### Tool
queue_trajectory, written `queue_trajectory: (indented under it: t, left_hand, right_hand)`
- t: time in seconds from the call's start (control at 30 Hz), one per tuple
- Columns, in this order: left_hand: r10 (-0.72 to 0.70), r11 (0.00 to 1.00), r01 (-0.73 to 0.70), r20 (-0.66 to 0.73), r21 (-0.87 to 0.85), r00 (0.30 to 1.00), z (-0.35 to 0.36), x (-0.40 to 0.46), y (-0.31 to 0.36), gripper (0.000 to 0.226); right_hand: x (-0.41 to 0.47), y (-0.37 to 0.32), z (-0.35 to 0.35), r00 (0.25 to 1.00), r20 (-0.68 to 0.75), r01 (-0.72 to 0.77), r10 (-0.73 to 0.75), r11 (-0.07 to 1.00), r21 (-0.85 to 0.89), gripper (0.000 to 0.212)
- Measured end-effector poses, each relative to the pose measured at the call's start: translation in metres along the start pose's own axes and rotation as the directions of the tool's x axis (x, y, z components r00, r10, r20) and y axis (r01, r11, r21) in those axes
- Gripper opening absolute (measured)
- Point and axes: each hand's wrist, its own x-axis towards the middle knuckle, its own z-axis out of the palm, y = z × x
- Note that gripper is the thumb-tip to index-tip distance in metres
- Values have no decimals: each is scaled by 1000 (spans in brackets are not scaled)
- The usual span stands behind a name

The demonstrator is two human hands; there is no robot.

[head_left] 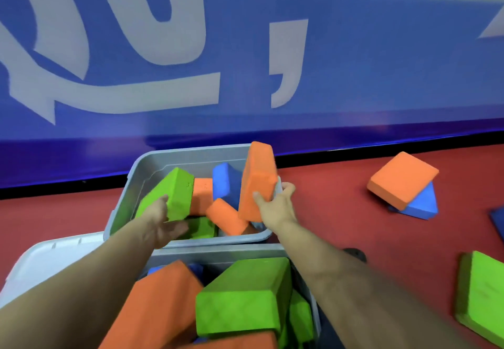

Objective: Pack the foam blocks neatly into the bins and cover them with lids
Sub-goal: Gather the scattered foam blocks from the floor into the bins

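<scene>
Both hands are loading the far grey plastic bin (152, 166): right fingers (257, 198) clamp an upright orange foam block (257, 182), left fingers (174, 230) spread loosely under a green foam block (169, 194); next, lay both flat.

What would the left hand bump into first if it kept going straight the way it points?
Probably the green block leaning in the far bin. The left hand is already touching it or nearly so; depth is hard to judge from one view.
</scene>
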Motion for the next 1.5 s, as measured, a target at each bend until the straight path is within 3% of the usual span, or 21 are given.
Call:
queue_trajectory:
  t: [0.07,0.13,0.27,0.4,0.6,0.73,1.0,1.1,1.23,1.37,1.4,1.5]
  left_hand:
    - [-21,990,11,73,144,997,12,-2,-8,56]
    - [-4,973,-31,152,229,988,32,-6,-15,47]
    - [152,912,-253,307,323,940,83,-29,-29,35]
    - [232,805,-455,503,381,833,142,-67,-49,23]
    - [211,714,-563,639,416,740,262,-114,-101,23]
    - [108,651,-585,705,483,701,339,-141,-160,35]
    - [-37,500,-632,743,593,668,480,-149,-297,36]
    - [-77,461,-619,723,636,687,526,-138,-362,60]
    - [-139,427,-564,668,706,731,565,-112,-446,72]
    - [-129,388,-546,630,743,766,593,-88,-498,65]
    - [-146,414,-504,602,758,785,600,-83,-509,76]
    - [-164,427,-442,548,789,820,619,-45,-555,140]
  right_hand:
    - [0,0,3,997,71,-4,8,999,-54,66]
    - [-1,5,-3,996,87,10,-1,995,-102,65]
    - [-2,21,-42,991,87,112,-101,983,-142,52]
    - [-2,44,-119,985,1,170,-174,963,-209,51]
    - [-19,121,-267,981,-185,2,-58,957,-291,60]
    - [-32,184,-344,950,-310,-120,46,967,-223,66]
    - [-17,324,-453,864,-471,-271,180,953,-133,76]
    - [11,375,-488,818,-530,-319,223,943,-95,84]
    - [61,436,-525,758,-591,-374,276,926,-46,92]
    - [110,486,-541,711,-633,-390,306,921,7,101]
    - [121,496,-542,705,-642,-386,302,923,11,103]
    - [154,517,-548,678,-681,-363,275,932,14,111]
